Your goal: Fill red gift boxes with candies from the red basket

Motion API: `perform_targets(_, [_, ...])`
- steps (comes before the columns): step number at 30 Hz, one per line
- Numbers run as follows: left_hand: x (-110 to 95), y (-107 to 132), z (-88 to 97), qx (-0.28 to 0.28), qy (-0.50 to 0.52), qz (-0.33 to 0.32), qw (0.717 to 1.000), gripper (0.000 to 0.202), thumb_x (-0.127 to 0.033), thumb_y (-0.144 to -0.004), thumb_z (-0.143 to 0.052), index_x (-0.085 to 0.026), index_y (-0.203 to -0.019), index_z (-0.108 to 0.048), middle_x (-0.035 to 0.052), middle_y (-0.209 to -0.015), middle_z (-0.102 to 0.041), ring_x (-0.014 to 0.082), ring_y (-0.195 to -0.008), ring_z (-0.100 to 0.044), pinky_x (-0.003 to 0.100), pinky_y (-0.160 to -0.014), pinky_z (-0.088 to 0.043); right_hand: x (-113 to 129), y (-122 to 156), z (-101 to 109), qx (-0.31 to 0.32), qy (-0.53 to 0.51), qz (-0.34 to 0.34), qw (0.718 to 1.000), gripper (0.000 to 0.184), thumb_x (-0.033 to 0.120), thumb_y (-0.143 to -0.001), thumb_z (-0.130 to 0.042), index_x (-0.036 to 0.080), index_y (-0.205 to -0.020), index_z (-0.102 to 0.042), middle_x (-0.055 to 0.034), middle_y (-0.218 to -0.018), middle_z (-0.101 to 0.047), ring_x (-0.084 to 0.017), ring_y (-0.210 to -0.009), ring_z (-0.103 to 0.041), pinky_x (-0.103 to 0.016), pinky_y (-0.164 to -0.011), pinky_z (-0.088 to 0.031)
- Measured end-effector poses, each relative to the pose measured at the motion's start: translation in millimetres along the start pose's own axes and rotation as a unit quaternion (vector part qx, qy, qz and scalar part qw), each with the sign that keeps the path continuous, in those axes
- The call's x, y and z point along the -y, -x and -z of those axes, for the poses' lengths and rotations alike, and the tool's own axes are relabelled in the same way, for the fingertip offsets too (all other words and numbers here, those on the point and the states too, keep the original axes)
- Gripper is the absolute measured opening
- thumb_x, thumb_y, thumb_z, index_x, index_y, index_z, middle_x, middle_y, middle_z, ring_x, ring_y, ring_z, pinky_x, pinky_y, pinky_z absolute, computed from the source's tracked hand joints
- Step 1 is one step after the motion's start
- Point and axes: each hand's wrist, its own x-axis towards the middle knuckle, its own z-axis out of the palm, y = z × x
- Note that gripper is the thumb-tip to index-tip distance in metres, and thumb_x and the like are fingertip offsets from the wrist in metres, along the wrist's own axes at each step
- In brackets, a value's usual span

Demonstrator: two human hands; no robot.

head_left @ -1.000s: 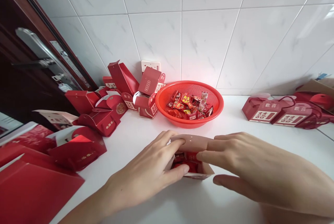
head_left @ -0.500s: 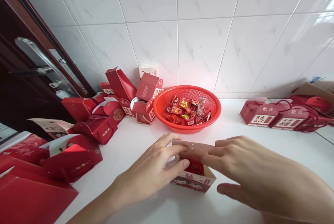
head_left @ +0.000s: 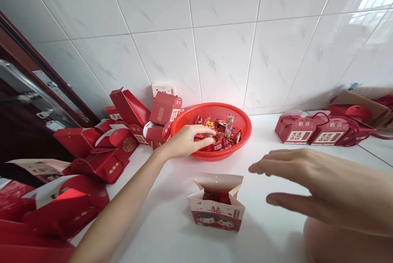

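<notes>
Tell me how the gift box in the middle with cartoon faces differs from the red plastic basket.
The gift box is angular with folded sides; the basket is rounded. The gift box carries printed pictures; the basket is plain red and perforated. No hand touches the gift box, while the left hand reaches into the basket. Both are open-topped, and red wrappers show in each.

The small paper box (head_left: 217, 216) stands upright before you, open-topped (its front white above, dark red below), side walls creased inward, red wrappers (head_left: 224, 198) showing inside. Beyond it, your round red perforated basket (head_left: 215, 156) holds mostly red wrapped candies (head_left: 218, 147).
</notes>
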Motion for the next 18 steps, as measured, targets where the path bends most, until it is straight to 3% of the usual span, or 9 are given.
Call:
perform_targets(5, [19, -71, -18.3, 0.191, -0.166, -0.012, 0.967, 0.038, -0.029, -0.088, -0.062, -0.019, -0.123, -0.072, 0.0077, -0.130, -0.072, 0.0264, -0.120, -0.066, 0.030, -0.098, -0.050, -21, 2, -9, -0.022, 0.041, -0.074, 0.996, 0.037, 0.040, -0.094, -0.060, 0.023, -0.126, -0.070, -0.0059, -0.109, -0.079, -0.027, -0.087, -0.077, -0.038, -0.071, -0.063])
perform_targets(9, [20, -108, -39.0, 0.255, -0.206, -0.034, 0.944, 0.057, -0.033, -0.080, -0.070, -0.020, -0.135, -0.064, 0.0094, -0.137, -0.068, 0.0279, -0.119, -0.065, 0.029, -0.093, -0.051, -38, -1, -18, -0.020, 0.032, -0.151, 0.988, 0.040, 0.046, -0.095, -0.056, 0.028, -0.128, -0.068, -0.0045, -0.110, -0.078, -0.029, -0.093, -0.076, -0.040, -0.070, -0.063])
perform_targets(12, [23, -121, -54.3, 0.293, -0.212, -0.061, 0.930, 0.052, -0.027, -0.076, -0.073, -0.020, -0.127, -0.070, 0.0099, -0.128, -0.072, 0.0283, -0.111, -0.068, 0.030, -0.089, -0.052, -45, -3, -19, -0.018, 0.030, -0.178, 0.983, 0.037, 0.046, -0.095, -0.055, 0.029, -0.126, -0.068, -0.0044, -0.109, -0.078, -0.028, -0.094, -0.075, -0.038, -0.067, -0.062])
perform_targets(15, [29, -125, -65.0, 0.299, -0.205, -0.070, 0.929, 0.046, -0.020, -0.074, -0.071, -0.020, -0.120, -0.075, 0.0089, -0.119, -0.076, 0.0279, -0.104, -0.070, 0.030, -0.088, -0.053, -32, -5, -12, -0.057, 0.054, -0.137, 0.987, 0.030, 0.037, -0.097, -0.053, 0.025, -0.119, -0.070, -0.0078, -0.105, -0.078, -0.028, -0.088, -0.074, -0.038, -0.068, -0.061])
perform_targets(18, [33, -125, -67.9, 0.295, -0.200, -0.074, 0.931, 0.046, -0.023, -0.076, -0.071, -0.019, -0.122, -0.075, 0.0095, -0.122, -0.075, 0.0282, -0.106, -0.069, 0.030, -0.090, -0.052, 5, -8, -1, -0.075, 0.044, -0.034, 0.996, 0.024, 0.029, -0.096, -0.051, 0.030, -0.107, -0.072, -0.0062, -0.094, -0.075, -0.024, -0.081, -0.072, -0.035, -0.067, -0.060])
